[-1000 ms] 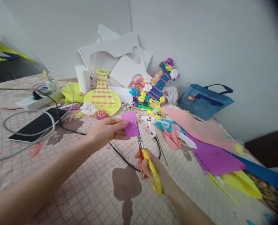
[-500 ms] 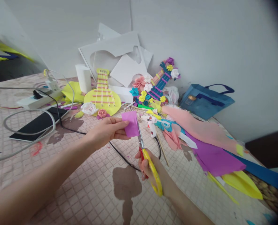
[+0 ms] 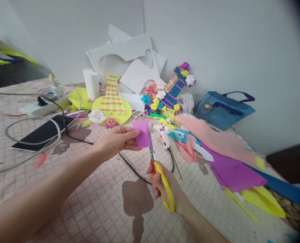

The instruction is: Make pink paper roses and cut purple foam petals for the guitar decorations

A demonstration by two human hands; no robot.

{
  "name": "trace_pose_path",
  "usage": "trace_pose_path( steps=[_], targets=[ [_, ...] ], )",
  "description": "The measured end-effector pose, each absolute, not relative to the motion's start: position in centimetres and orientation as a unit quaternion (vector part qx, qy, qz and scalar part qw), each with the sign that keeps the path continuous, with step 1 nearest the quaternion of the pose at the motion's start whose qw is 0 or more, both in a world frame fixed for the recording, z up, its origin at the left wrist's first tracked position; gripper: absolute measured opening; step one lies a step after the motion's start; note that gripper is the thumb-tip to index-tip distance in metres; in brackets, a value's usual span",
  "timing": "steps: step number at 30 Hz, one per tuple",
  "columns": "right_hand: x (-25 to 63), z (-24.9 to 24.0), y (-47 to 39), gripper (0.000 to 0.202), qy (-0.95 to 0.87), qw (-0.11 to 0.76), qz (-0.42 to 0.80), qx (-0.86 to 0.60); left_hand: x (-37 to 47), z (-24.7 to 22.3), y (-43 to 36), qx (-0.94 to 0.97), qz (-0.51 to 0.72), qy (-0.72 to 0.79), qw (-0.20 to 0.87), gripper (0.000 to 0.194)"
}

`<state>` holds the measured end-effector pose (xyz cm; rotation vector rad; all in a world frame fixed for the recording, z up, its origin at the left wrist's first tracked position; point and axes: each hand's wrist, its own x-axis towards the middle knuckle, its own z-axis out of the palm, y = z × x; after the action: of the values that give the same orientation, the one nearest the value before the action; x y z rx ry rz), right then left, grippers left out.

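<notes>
My left hand [image 3: 120, 139] pinches a small purple paper piece [image 3: 142, 134] between thumb and fingers, above the middle of the table. Scissors [image 3: 165, 185] with a yellow and a red handle are gripped in my right hand [image 3: 163, 180], lower and to the right. Their blades point up and lie along the right edge of the purple piece. Just right of the blades a white glue gun [image 3: 165, 136] rests on the table, its black cord running behind my hands.
Behind stand a yellow paper guitar [image 3: 111, 104], a blue flowered guitar [image 3: 173, 91] and white boards [image 3: 124, 49]. Coloured paper sheets [image 3: 234, 172] and a blue bag [image 3: 222, 109] lie right. On the left are a black tablet [image 3: 42, 135], looped cables and a power strip [image 3: 42, 107].
The view has shifted very slightly, so the scene sits a little further right. Both hands keep their grips on the purple paper and the scissors, almost unmoved.
</notes>
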<state>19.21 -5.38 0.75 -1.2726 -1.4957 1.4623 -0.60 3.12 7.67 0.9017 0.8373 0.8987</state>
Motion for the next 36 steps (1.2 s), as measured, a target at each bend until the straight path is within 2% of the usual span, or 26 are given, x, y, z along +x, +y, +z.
trace_pose_path(
  steps=[5,14,26,36],
  targets=[
    [18.88,1.19,-5.41,0.068,-0.549,0.325,0.577,-0.510,-0.62,7.63,3.13,0.413,0.406,0.373,0.725,0.013],
    [19.19,0.84,-5.41,0.064,-0.568,0.331,0.574,-0.487,-0.63,7.69,3.21,0.423,0.399,0.376,0.722,0.022],
    [19.66,0.67,-5.43,0.057,-0.592,0.328,0.565,-0.473,-0.74,7.96,3.00,0.447,0.355,0.385,0.725,0.024],
    [19.62,0.90,-5.36,0.060,-0.591,0.329,0.562,-0.476,-0.58,7.62,2.95,0.458,0.326,0.380,0.734,0.024]
  ],
)
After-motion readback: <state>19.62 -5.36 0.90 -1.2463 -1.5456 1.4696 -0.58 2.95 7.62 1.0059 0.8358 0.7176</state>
